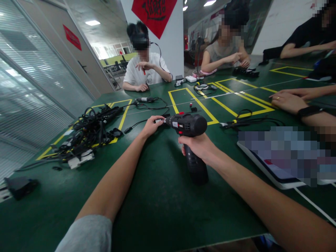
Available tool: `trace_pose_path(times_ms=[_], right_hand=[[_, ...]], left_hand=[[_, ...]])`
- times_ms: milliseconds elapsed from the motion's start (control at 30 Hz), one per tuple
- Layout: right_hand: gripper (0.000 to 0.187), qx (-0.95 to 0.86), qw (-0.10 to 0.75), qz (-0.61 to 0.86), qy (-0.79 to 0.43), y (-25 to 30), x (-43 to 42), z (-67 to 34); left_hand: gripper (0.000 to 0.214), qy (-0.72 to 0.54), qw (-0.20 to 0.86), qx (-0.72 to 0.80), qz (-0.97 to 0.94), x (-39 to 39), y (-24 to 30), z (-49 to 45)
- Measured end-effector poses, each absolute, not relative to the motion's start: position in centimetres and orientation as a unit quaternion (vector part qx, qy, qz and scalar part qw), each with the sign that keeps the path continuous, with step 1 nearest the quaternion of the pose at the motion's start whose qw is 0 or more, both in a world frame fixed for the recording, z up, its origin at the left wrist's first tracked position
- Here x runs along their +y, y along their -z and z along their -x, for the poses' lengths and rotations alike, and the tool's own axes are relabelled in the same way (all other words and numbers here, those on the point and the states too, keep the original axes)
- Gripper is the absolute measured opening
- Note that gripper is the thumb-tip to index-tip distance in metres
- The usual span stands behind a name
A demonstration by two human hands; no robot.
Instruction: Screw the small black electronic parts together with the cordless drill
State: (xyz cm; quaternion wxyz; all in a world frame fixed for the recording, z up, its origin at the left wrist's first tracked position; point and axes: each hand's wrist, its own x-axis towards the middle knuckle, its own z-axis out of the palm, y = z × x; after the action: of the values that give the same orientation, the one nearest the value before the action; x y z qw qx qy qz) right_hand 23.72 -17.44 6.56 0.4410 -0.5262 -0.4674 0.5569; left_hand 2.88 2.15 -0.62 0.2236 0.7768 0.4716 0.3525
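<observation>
My right hand [198,146] is wrapped round the grip of a black cordless drill [191,124] with red details. The drill lies level, its chuck aimed left toward my left hand [152,126]. Between my left fingers is a small black device [159,120] with a pale label, held on the table at the drill's tip. Whether the bit touches it is hidden by the fingers and chuck. A black cable [136,124] runs left from my left hand to a plug end [128,130].
Black cables and adapters [89,127] lie heaped at left on the green table [152,196], marked with yellow tape. More cables [249,120] and a tablet-like device [262,164] lie at right. A co-worker's hands [288,101] rest nearby; other people sit across.
</observation>
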Motion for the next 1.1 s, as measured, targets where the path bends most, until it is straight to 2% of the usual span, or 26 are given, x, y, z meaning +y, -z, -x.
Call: trace_pose_path(times_ms=[1100], right_hand=[[0.004,-0.477,0.435,0.528,-0.551,-6.20,-17.04,-23.74]], left_hand=[[0.036,-0.358,0.237,0.474,-0.769,2.23,0.66,-2.89]])
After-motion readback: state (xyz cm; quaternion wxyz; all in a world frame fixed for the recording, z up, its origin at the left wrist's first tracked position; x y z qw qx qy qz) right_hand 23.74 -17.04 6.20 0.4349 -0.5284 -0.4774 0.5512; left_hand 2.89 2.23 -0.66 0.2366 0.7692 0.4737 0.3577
